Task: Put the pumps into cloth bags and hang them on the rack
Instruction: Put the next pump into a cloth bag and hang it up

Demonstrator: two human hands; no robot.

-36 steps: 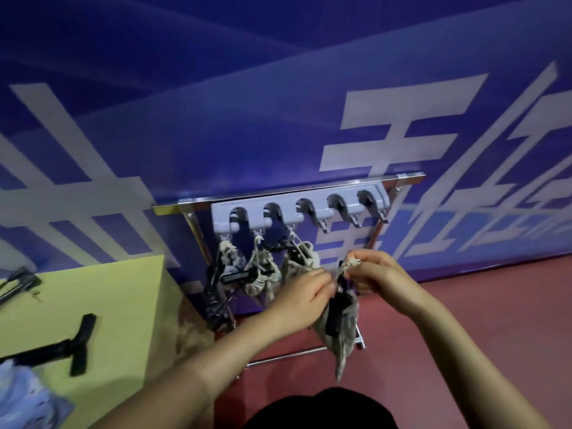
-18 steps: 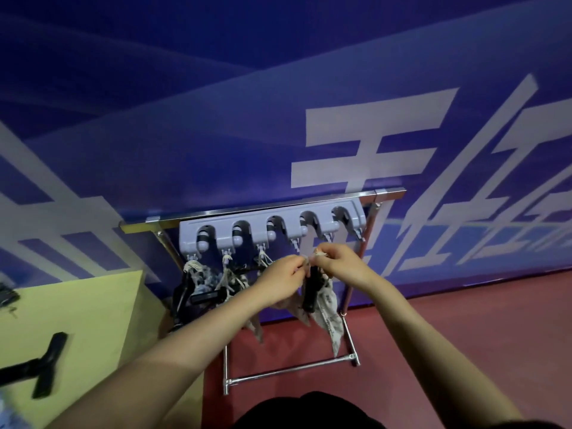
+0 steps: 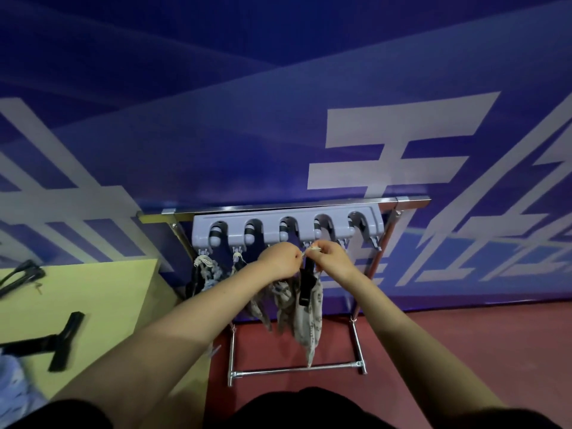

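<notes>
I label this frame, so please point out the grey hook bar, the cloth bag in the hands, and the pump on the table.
grey hook bar (image 3: 365, 215): head view, upper right face.
cloth bag (image 3: 309, 323): head view, hanging body.
pump (image 3: 63, 339): head view, T-handle.

The rack (image 3: 288, 226) stands against the wall (image 3: 278, 119), its hook strip across the top bar, with the table (image 3: 102, 292) just to its left. Bags (image 3: 205, 272) hang from the leftmost hooks; further right, both hands meet just under the strip, the left hand (image 3: 280, 263) left of the right hand (image 3: 331, 258), pinching the drawstring (image 3: 312, 249) of a cloth bag (image 3: 309, 317) that hangs below them with a pump (image 3: 306, 283) in it. On the table lie a loose pump (image 3: 54, 340) near the front and another pump (image 3: 20, 275) further back.
</notes>
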